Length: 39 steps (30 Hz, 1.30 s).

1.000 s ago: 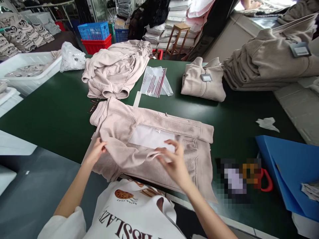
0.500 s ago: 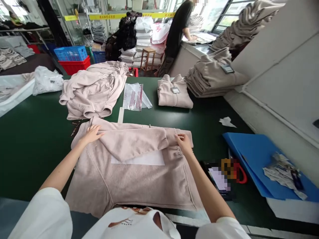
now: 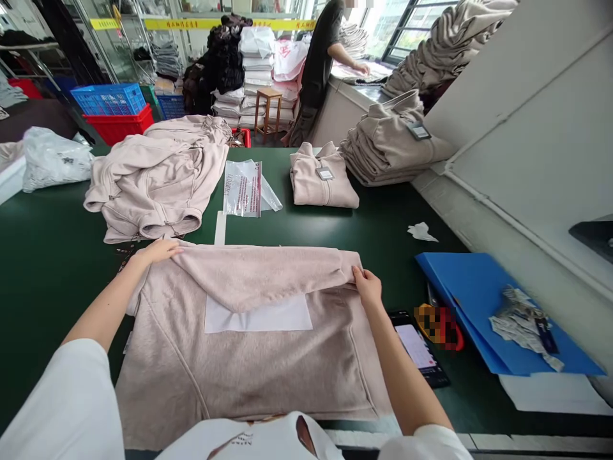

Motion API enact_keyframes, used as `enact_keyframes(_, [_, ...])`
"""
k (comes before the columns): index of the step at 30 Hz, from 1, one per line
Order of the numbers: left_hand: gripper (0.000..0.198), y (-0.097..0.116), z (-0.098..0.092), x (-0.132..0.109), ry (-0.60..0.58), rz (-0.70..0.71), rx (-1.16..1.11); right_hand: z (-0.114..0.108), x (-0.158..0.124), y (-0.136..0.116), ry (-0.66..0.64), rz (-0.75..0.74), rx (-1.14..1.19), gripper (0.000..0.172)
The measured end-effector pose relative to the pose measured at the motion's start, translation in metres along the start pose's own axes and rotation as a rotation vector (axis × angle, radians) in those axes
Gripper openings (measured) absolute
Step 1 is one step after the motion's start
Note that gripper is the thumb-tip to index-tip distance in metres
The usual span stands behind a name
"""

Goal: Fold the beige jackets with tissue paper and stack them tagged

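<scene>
A pale pinkish-beige sweatshirt [image 3: 268, 364] lies spread on the green table, with one sleeve [image 3: 268, 271] folded lengthwise across its upper part. A white paper sheet [image 3: 282, 315] rests on the body, partly covered by that sleeve. At the sleeve's shoulder end, my left hand [image 3: 160, 250] grips the fold with its fingers over the cloth. My right hand [image 3: 368, 287] pinches the cuff end, fingers closed around the fabric edge. The garment's near edge is partly hidden by my own white shirt.
Beyond lie a heap of similar garments [image 3: 158, 179], clear plastic bags [image 3: 243, 188], a folded garment [image 3: 323, 179] and a tall stack [image 3: 390, 144]. To the right are a phone [image 3: 419, 348], scissors [image 3: 438, 324] and a blue folder [image 3: 472, 300]. A person [image 3: 318, 70] stands in back.
The sleeve's upper edge now runs straighter, and its far folds have drawn in. My left hand has changed from lying flat to gripping. The view has shifted slightly right.
</scene>
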State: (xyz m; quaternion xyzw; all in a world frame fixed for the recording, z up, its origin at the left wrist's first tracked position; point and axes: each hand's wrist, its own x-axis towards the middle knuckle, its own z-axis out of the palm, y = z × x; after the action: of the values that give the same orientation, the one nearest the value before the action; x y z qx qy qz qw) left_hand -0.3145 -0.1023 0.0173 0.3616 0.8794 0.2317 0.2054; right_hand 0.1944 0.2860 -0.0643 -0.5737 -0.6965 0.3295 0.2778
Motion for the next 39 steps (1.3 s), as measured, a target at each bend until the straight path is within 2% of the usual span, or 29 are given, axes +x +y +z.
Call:
enact_keyframes(3, [0.027, 0.003, 0.002, 0.013, -0.046, -0.03, 0.209, 0.001, -0.007, 0.001, 0.066, 0.016, -0.025, 0.045])
enact_keyframes(6, [0.029, 0.006, 0.011, 0.023, -0.01, -0.065, 0.262, 0.004, -0.011, 0.001, 0.183, 0.089, -0.066, 0.036])
enact_keyframes(11, [0.027, 0.018, 0.024, 0.023, 0.048, -0.083, 0.328, 0.001, -0.013, -0.002, 0.149, 0.204, -0.2, 0.022])
enact_keyframes(13, [0.026, 0.024, 0.026, 0.006, 0.138, -0.057, 0.347, -0.005, -0.021, -0.009, 0.235, 0.148, -0.242, 0.037])
enact_keyframes(15, [0.035, 0.026, 0.03, -0.027, 0.299, -0.009, 0.366, -0.009, -0.035, -0.019, 0.305, -0.018, -0.247, 0.047])
enact_keyframes(16, [0.038, 0.026, 0.034, -0.051, 0.386, 0.008, 0.376, -0.01, -0.046, -0.027, 0.288, -0.131, -0.22, 0.046])
enact_keyframes(18, [0.042, 0.023, 0.046, -0.11, 0.519, -0.006, 0.395, -0.004, -0.072, -0.043, 0.12, -0.319, -0.111, 0.038])
enact_keyframes(20, [0.044, 0.014, 0.066, -0.18, 0.573, -0.127, 0.396, 0.012, -0.106, -0.062, -0.153, -0.402, 0.001, 0.033])
enact_keyframes(22, [0.048, 0.001, 0.093, -0.255, 0.598, -0.299, 0.348, 0.035, -0.143, -0.078, -0.412, -0.43, 0.066, 0.031])
enact_keyframes(24, [0.052, -0.012, 0.126, -0.328, 0.603, -0.489, 0.24, 0.06, -0.182, -0.091, -0.608, -0.468, 0.078, 0.027])
enact_keyframes(27, [0.062, -0.026, 0.179, -0.422, 0.581, -0.685, -0.002, 0.088, -0.234, -0.103, -0.796, -0.53, 0.021, 0.02])
enact_keyframes(29, [0.07, -0.029, 0.214, -0.464, 0.576, -0.77, -0.186, 0.098, -0.258, -0.11, -0.866, -0.587, -0.04, 0.015])
enact_keyframes(31, [0.075, -0.031, 0.244, -0.489, 0.554, -0.814, -0.342, 0.104, -0.266, -0.119, -0.902, -0.655, -0.087, 0.013])
enact_keyframes(34, [0.083, -0.039, 0.273, -0.495, 0.488, -0.782, -0.485, 0.118, -0.247, -0.14, -0.85, -0.688, -0.147, 0.019])
enact_keyframes(36, [0.095, -0.049, 0.278, -0.485, 0.473, -0.731, -0.531, 0.13, -0.218, -0.156, -0.727, -0.667, -0.173, 0.019])
enact_keyframes(39, [0.113, -0.068, 0.272, -0.461, 0.412, -0.64, -0.587, 0.149, -0.172, -0.174, -0.586, -0.604, -0.245, 0.021])
